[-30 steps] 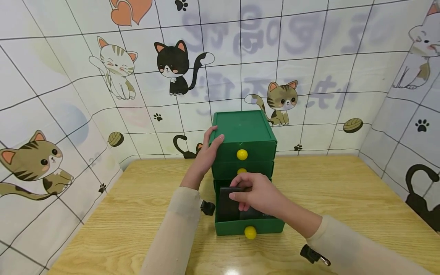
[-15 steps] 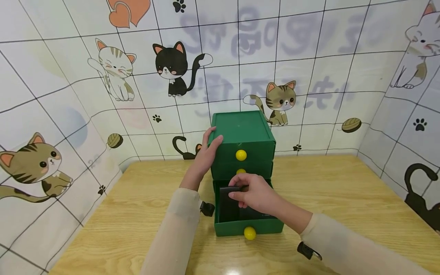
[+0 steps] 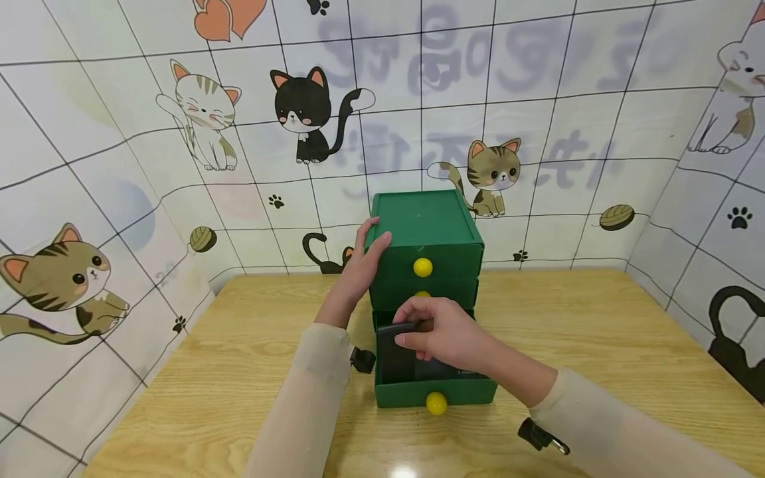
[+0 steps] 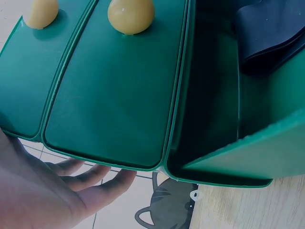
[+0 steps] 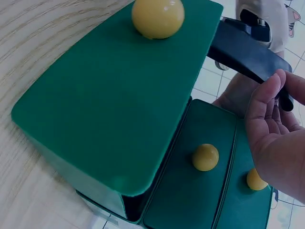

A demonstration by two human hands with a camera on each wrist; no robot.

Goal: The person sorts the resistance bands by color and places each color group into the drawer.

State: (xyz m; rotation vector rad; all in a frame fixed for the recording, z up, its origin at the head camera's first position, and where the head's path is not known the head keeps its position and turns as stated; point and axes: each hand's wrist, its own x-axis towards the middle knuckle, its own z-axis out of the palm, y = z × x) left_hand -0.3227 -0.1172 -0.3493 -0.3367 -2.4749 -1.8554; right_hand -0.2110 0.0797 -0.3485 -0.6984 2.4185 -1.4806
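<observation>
A small green drawer cabinet (image 3: 427, 216) with round yellow knobs stands on the table. Its bottom drawer (image 3: 406, 395) is pulled out. Inside, a black wallet (image 3: 396, 362) stands partly unfolded, with faint lettering on its right part. My right hand (image 3: 445, 335) pinches the wallet's upper edge between thumb and fingers, plain in the right wrist view too, where the wallet (image 5: 250, 57) slopes out over the drawer front. At the cabinet's upper left corner rests my left hand (image 3: 360, 265), its fairly straight fingers along the side. The drawer's floor is mostly hidden by the wallet.
Two upper drawers stay closed, with a yellow knob (image 3: 422, 267) on the top one. Below lies a light wooden table (image 3: 257, 372). A white tiled backdrop (image 3: 394, 99) with cartoon cats rises close behind the cabinet.
The right hand and the wallet's upper edge have shifted slightly left within the drawer, and that edge now tilts. The left hand keeps its place on the cabinet.
</observation>
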